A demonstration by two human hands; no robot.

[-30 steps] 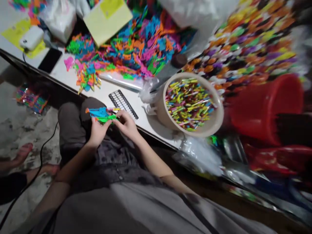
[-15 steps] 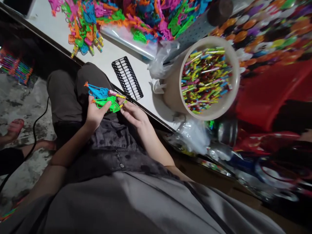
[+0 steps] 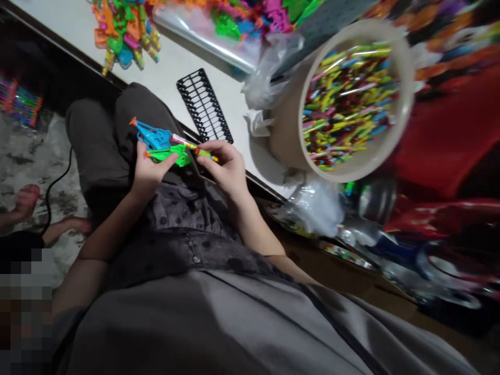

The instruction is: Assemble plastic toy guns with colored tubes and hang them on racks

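Note:
My left hand (image 3: pixel 148 174) is closed around a blue plastic toy (image 3: pixel 153 136) and a green plastic toy (image 3: pixel 178 155), both with lattice-like bodies and orange ends, held above my lap. A pink-and-yellow tube (image 3: pixel 180 140) sticks out from the blue toy toward my other hand. My right hand (image 3: pixel 229 169) pinches a small yellow tube (image 3: pixel 207 153) with a red part, just right of the toys. Whether this tube touches the green toy is unclear. Behind my hands, a black plastic frame (image 3: pixel 205 107) of small parts lies on the white table (image 3: pixel 167 62).
A pale bucket (image 3: pixel 283 133) full of colourful small tubes stands on the table at right. Toys with tubes (image 3: pixel 125 36) are heaped at the back left. Clear plastic film (image 3: pixel 207 36) and a crumpled bag (image 3: pixel 316 208) are nearby. Another person's foot (image 3: pixel 27 200) shows at left.
My right hand has moved slightly right and up from the green toy, and the yellow tube now shows plainly in its fingers. The left hand keeps both toys. The view has shifted.

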